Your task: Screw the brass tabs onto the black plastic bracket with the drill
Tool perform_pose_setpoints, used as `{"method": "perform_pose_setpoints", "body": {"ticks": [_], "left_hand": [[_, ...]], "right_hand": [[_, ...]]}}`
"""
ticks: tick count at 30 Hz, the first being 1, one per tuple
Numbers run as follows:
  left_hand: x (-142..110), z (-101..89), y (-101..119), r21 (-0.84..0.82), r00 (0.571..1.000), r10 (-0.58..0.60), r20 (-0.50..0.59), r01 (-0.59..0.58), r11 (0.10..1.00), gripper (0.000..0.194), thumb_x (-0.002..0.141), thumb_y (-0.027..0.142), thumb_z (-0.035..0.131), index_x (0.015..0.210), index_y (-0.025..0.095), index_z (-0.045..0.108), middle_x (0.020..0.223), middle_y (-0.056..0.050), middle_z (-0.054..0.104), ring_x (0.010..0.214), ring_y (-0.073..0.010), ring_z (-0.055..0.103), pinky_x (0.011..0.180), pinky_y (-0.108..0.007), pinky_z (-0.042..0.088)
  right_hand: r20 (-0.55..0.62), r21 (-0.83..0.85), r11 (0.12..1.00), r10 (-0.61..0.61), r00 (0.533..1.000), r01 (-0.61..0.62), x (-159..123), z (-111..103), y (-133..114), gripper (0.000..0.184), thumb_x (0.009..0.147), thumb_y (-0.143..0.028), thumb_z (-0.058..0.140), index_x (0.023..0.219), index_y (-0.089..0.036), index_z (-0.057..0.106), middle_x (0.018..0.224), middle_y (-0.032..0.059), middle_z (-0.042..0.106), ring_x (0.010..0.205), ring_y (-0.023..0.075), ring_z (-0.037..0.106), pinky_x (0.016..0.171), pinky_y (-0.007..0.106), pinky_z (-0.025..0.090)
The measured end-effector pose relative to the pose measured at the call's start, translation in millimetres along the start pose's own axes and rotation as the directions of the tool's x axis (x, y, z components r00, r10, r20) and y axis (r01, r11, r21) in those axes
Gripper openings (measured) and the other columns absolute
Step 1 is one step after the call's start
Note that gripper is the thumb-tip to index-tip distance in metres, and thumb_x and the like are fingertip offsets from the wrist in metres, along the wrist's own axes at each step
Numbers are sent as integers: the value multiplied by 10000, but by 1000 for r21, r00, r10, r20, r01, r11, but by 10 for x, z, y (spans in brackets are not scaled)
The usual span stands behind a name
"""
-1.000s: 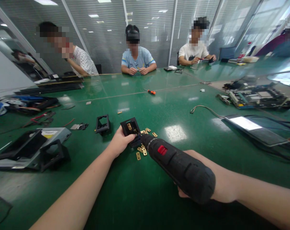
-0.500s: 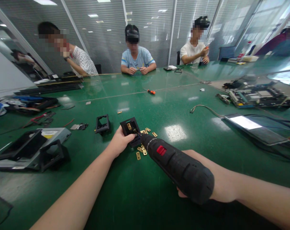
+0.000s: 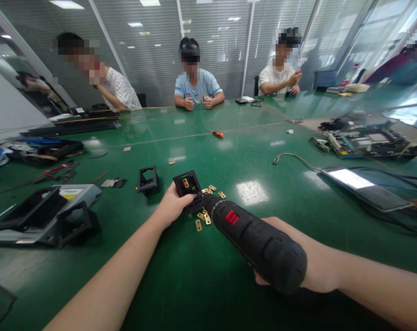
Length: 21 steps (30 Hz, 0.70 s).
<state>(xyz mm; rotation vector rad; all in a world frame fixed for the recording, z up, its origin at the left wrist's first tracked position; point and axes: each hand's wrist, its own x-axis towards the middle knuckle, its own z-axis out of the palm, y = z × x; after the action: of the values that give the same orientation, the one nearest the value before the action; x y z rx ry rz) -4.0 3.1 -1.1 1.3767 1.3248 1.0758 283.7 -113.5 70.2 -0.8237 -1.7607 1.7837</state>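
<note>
My left hand (image 3: pixel 174 204) grips a small black plastic frame (image 3: pixel 191 177) from its near left side, thumb over the edge. Inside the frame lies a brass plate (image 3: pixel 185 183) with holes. My right hand (image 3: pixel 287 248) is closed around the handle of a black cordless drill (image 3: pixel 250 239) with a red switch on top; most of the fingers are hidden behind its body. The drill's chuck points into the frame, and the bit's tip is hard to make out. Several loose brass plates (image 3: pixel 199 225) lie on the green table beside the frame.
Another black frame (image 3: pixel 148 179) stands to the left, near a grey metal housing (image 3: pixel 43 230). An orange screwdriver (image 3: pixel 217 134) lies farther back. To the right are a flat device with cables (image 3: pixel 367 188) and circuit boards (image 3: pixel 370 140). Several people (image 3: pixel 198 87) sit across the table.
My hands, the frame and the drill stay almost in place; the view tilts up slightly. Across the table, the middle person's hands have come up a little.
</note>
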Motion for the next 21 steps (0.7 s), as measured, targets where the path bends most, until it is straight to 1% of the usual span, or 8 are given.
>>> {"method": "perform_pose_setpoints", "body": {"ticks": [7,12,16,21], "left_hand": [[3,-5,-3,12,1000,14,1,-14,1000,543,666,339,824,1147,174,633,1140,-92,751,1091,-300,705,1053,-506,518],[8,-11,-12,3,1000,9,10,-9,1000,538,667,338,829,1147,179,645,1158,-98,761,1108,-303,712,1061,-506,520],[12,-15,-17,19,1000,8,-5,-8,1000,524,670,335,830,1136,179,646,1138,-96,765,1087,-305,716,1044,-507,531],[5,-15,2,49,1000,9,-3,-9,999,507,675,331,813,1128,175,648,1120,-90,765,1085,-302,713,1056,-508,521]], "right_hand": [[-7,-50,999,-6,1000,6,0,8,-30,264,698,-113,790,893,-168,621,784,-31,578,698,137,468,612,249,405],[7,-56,998,-4,1000,5,-12,13,-48,270,701,-193,777,889,-181,582,788,-16,562,685,156,501,597,270,401],[12,-68,996,-48,999,49,-4,4,-27,258,707,-183,782,889,-179,599,803,-8,568,721,165,490,611,269,410],[23,-22,1000,1,1000,0,7,5,-16,299,709,-142,796,949,-174,621,792,-28,586,695,150,497,620,262,416]]}}
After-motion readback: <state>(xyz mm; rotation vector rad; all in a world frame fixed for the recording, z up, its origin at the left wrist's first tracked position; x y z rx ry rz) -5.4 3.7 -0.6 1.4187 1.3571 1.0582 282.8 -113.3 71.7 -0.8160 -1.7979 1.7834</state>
